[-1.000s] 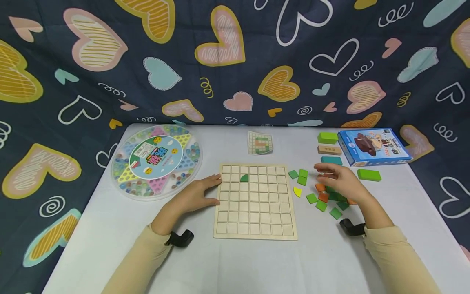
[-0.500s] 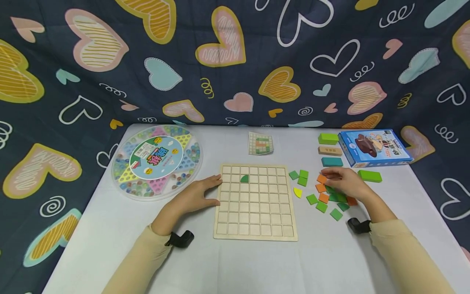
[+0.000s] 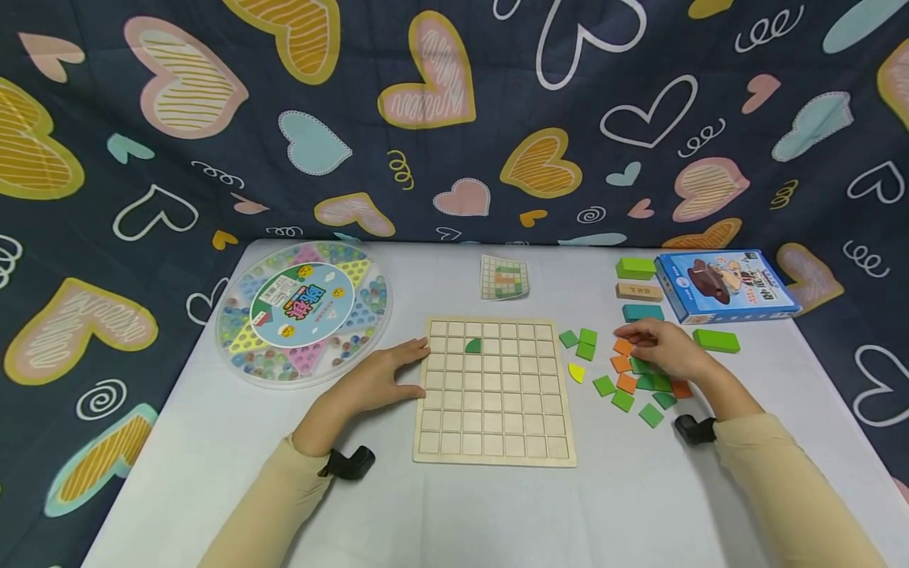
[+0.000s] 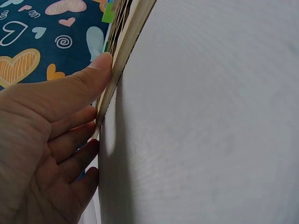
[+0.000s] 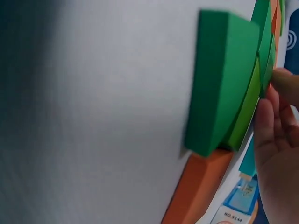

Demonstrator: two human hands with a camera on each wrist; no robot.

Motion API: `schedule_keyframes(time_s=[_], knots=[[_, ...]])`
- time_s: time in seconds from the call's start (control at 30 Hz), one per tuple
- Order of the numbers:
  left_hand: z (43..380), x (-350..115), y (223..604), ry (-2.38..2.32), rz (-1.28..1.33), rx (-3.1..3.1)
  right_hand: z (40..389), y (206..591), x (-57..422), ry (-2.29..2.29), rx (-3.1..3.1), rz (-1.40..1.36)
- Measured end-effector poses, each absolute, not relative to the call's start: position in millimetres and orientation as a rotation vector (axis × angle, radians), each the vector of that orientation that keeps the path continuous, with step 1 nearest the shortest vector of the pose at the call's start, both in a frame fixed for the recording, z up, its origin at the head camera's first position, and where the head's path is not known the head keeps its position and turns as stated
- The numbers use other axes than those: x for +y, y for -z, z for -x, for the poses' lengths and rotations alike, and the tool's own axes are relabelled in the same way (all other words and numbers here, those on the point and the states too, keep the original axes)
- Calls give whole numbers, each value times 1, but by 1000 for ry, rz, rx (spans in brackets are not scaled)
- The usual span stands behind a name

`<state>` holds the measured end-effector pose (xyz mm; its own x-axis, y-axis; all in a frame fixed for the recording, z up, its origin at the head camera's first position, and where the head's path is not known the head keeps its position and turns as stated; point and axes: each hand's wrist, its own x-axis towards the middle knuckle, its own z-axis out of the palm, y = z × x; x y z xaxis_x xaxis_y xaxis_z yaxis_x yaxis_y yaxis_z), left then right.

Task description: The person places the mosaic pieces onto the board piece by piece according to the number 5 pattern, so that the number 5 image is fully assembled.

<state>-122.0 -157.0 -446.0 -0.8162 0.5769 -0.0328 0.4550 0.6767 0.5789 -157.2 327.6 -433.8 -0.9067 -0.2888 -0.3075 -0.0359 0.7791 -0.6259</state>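
Note:
My left hand (image 3: 376, 381) rests at the left edge of a pale wooden grid board (image 3: 497, 457); in the left wrist view its thumb (image 4: 100, 65) touches the rim, with the fingers fairly straight. One green quarter-round tile (image 3: 473, 345) lies in a cell near the board's top left. My right hand (image 3: 671, 349) is over a pile of small green and orange blocks right of the board. Seen from the right wrist, its thumb (image 5: 282, 84) is at a green block (image 5: 266, 70); whether it pinches a piece is hidden. Nearer that camera lie a green quarter-round block (image 5: 224, 84) and an orange block (image 5: 198, 186).
Beyond the board lies a small pattern card (image 3: 505, 278). A round marble game case (image 3: 301, 371) stands at the left. At the back right are a blue box (image 3: 731, 284), a teal block (image 3: 642, 312), a wooden block (image 3: 638, 292) and green blocks (image 3: 716, 341). A yellow piece (image 3: 576, 372) lies beside the board.
My right hand has come down and slightly right onto the pile, uncovering the teal block and orange pieces. A few green blocks there have shifted slightly. My left hand stays at the board's edge.

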Motion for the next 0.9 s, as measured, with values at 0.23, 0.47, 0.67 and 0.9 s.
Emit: schedule_keyframes(time_s=[0.23,0.47,0.67,0.9], knots=[[122,-158,447,-832,-821,2672,160,434,329,886,2584,294],[122,-158,447,-833,-820,2676,162,436,328,859,2604,304],[122,-157,447,-831,-825,2676,161,435,326,825,2627,272],[122,-157,446,-832,-829,2676,158,429,320,817,2652,252]])
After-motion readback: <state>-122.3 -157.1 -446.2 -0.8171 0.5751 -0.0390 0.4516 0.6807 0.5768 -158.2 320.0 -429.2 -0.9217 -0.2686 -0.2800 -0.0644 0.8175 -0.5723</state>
